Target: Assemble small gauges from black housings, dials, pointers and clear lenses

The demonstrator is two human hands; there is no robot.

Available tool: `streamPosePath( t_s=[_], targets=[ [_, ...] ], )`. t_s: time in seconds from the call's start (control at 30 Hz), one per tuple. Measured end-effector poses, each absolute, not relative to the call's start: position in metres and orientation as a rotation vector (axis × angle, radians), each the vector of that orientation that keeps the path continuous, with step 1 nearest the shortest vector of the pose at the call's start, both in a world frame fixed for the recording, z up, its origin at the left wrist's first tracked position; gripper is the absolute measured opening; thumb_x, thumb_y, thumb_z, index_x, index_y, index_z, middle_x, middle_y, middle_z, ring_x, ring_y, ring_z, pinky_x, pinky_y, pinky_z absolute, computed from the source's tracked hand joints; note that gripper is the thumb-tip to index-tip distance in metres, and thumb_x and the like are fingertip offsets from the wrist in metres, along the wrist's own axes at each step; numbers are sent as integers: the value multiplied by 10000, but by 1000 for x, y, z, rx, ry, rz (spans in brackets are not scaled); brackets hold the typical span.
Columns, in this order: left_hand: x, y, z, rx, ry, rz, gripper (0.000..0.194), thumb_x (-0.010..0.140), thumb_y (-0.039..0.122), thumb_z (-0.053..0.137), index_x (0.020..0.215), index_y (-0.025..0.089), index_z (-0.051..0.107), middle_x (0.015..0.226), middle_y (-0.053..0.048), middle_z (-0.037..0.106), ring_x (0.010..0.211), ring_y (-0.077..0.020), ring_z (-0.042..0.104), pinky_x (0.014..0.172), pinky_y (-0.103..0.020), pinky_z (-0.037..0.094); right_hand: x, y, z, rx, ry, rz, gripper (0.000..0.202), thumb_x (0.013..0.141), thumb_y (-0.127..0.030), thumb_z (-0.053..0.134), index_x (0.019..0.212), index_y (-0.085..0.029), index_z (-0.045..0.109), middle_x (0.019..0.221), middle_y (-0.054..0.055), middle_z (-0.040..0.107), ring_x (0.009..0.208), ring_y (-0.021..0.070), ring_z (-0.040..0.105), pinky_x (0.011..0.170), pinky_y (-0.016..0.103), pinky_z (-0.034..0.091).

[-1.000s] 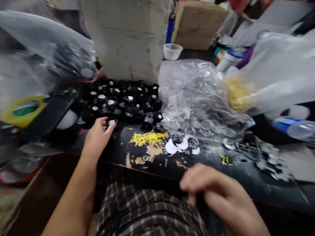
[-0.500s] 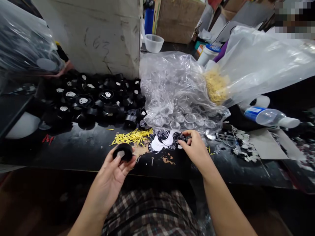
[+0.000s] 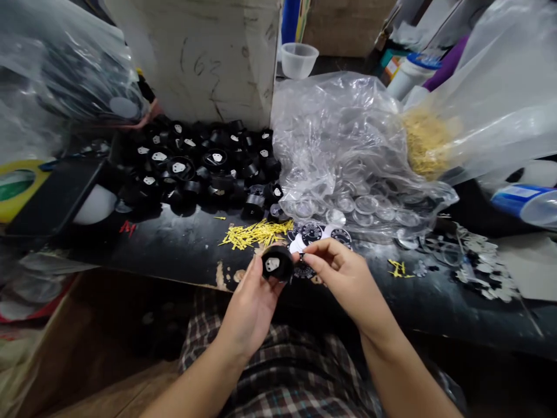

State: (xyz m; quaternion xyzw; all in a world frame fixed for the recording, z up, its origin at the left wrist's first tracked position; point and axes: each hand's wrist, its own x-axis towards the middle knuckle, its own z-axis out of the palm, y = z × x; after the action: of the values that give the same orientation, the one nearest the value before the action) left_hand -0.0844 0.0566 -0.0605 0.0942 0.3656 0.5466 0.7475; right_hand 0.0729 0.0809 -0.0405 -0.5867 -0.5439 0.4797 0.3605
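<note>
A round black housing [image 3: 284, 266] with a pale metal plate inside is gripped in my left hand [image 3: 252, 307], its open side tilted up. Just right of it is my right hand [image 3: 337, 276], with thumb and index finger pinched together; a dark printed disc [image 3: 303, 268] shows below these fingertips, and whether they hold it is unclear. Behind both hands lie more black and white dial discs [image 3: 311, 233], partly hidden by the right hand. Yellow pointers [image 3: 252, 233] form a loose pile behind the left hand.
Many black housings [image 3: 209, 168] stand at the back left. A clear plastic bag [image 3: 339, 139] with transparent round covers lies behind the discs. Small metal parts [image 3: 487, 264] are at the right, beside a blue-labelled bottle [image 3: 528, 203]. Red pointers [image 3: 127, 227] lie at the left.
My right hand has come away from the disc pile toward the black housing, and the two hands are now close together. The view has shifted left and the housing is turned differently.
</note>
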Motion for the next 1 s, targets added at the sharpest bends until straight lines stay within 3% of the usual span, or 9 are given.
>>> streamPosePath(
  t_s=[0.17, 0.27, 0.37, 0.47, 0.63, 0.8, 0.9, 1.0],
  targets=[
    [-84, 56, -65, 280, 908, 1177, 312, 878, 376, 572, 1150, 243, 646, 1182, -38, 682, 1031, -175, 637, 909, -302, 494, 58, 77, -37, -1455, -1550, 1036, 103, 873, -281, 570, 924, -226, 640, 815, 1, 633, 706, 139, 580, 649, 267, 472],
    [-82, 51, -69, 414, 908, 1122, 305, 882, 365, 570, 1176, 317, 633, 1317, 15, 600, 1189, -191, 546, 935, -288, 476, 52, 80, -33, -1361, -1749, 863, 120, 879, -181, 544, 943, -220, 637, 893, 16, 615, 826, 146, 588, 743, 271, 468],
    [-84, 49, -73, 552, 949, 1088, 302, 883, 365, 569, 1178, 358, 631, 1367, 50, 555, 1305, -198, 434, 985, -281, 440, 50, 82, -31, -1415, -1787, 840, 75, 864, -155, 555, 895, -208, 600, 848, 5, 587, 763, 131, 570, 692, 252, 461],
    [-91, 51, -74, 619, 949, 1011, 300, 872, 355, 587, 1168, 369, 636, 1350, 53, 569, 1292, -198, 449, 990, -284, 437, 52, 83, -31, -1466, -1828, 904, 57, 860, -154, 561, 847, -207, 576, 809, -7, 577, 728, 124, 559, 656, 241, 448],
    [-95, 53, -73, 625, 913, 962, 281, 846, 341, 620, 1124, 326, 665, 1258, 16, 636, 1200, -211, 537, 948, -299, 458, 57, 80, -33, -1543, -1840, 914, 46, 848, -207, 582, 893, -215, 575, 847, 3, 571, 701, 130, 537, 640, 259, 446],
    [-95, 49, -74, 605, 949, 959, 304, 791, 240, 674, 1095, 240, 670, 1137, -36, 693, 1119, -234, 589, 981, -347, 431, 61, 71, -38, -1523, -1848, 1132, 191, 852, -208, 541, 1042, -227, 554, 931, 19, 616, 736, 145, 573, 655, 275, 471],
    [-102, 47, -76, 617, 995, 962, 292, 783, 216, 675, 1075, 216, 676, 1107, -47, 703, 1100, -238, 600, 977, -350, 438, 59, 74, -40, -1467, -1856, 1191, 172, 867, -214, 516, 1025, -228, 583, 907, 15, 655, 755, 154, 601, 671, 279, 473],
    [-113, 47, -77, 563, 1032, 1088, 255, 808, 229, 652, 1062, 218, 670, 1114, -36, 698, 1077, -220, 614, 977, -351, 454, 49, 90, -45, -1539, -2031, 983, 146, 880, -225, 501, 947, -209, 630, 892, 37, 674, 798, 184, 606, 715, 315, 451]
  ],
)
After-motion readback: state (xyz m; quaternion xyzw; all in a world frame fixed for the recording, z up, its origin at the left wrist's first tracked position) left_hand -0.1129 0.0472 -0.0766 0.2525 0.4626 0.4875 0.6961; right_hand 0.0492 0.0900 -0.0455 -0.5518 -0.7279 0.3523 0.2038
